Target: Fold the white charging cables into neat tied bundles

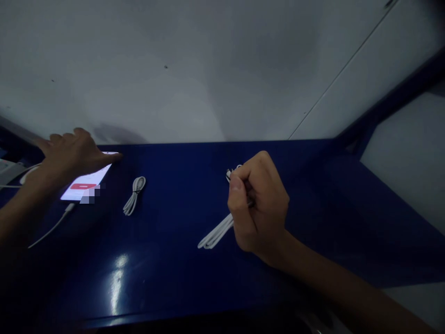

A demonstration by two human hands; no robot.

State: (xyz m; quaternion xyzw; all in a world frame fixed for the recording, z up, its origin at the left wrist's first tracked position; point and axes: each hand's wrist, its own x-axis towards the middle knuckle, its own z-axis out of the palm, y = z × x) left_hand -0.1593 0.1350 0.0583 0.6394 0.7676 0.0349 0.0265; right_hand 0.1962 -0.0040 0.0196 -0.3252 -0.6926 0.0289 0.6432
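My right hand (260, 204) is closed in a fist round a bundled white cable (217, 233). The cable's looped end sticks out below the fist, and its metal plug shows above the thumb; the middle is hidden by my fingers. At the left, my left hand (74, 150) reaches over a lit smartphone (92, 178), thumb stretched out across the phone's upper part and fingers apart from it. Whether the thumb touches the screen I cannot tell. A white charging cable (66, 213) runs from the phone's near end. Between my hands lies a second coiled white cable (135, 195), bound with a dark tie.
Everything lies on a glossy blue tabletop (167, 278), backed by a pale wall panel (181, 93). Blue frame bars (389, 99) slope up at the right. At the far left edge are a whitish box (9, 170) and more white cable.
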